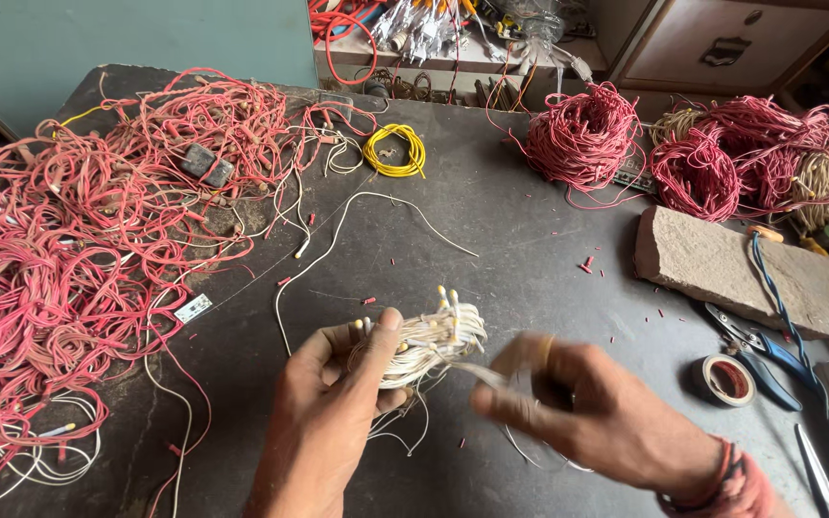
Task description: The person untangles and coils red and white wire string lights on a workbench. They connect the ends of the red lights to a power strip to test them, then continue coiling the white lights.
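Right hand [597, 417], blurred, pinches a white strand; left hand [338, 384] grips the white wire bundle [429, 341]; bare tabletop [520, 240] beyond

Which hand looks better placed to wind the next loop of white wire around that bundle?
Probably the right hand. It is motion-blurred beside the bundle of white wire with a strand at its fingers, while the left hand is wrapped around the bundle, holding it.

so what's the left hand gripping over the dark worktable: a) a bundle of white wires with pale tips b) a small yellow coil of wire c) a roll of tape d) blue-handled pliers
a: the left hand is closed around the bundle of white wires with pale tips, while the small yellow coil of wire lies far off on the dark worktable.
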A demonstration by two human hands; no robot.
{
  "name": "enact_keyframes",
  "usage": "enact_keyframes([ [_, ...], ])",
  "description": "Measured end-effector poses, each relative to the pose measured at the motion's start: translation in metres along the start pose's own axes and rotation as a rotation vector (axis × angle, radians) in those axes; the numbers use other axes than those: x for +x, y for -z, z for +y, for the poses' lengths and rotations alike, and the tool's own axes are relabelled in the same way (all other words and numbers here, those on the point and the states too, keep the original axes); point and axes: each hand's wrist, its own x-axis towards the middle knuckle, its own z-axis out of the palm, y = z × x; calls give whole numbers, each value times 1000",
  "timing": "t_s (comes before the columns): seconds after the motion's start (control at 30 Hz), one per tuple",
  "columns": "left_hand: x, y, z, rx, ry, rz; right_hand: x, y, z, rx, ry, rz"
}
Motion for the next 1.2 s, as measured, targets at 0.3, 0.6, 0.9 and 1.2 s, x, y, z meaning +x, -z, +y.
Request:
enact_keyframes([
  [0.3,2,0,0,106,55,-117,9,-13,2,31,29,303],
  [0.6,-8,-3,-9,699,-878,-144,18,-7,10,637,56,219],
  [0.9,-3,10,4,965,-333,-70,17,0,18,481,-170,304],
  [1.2,1,23,7,1141,-93,-173,21,-2,30,1103,-253,73],
])
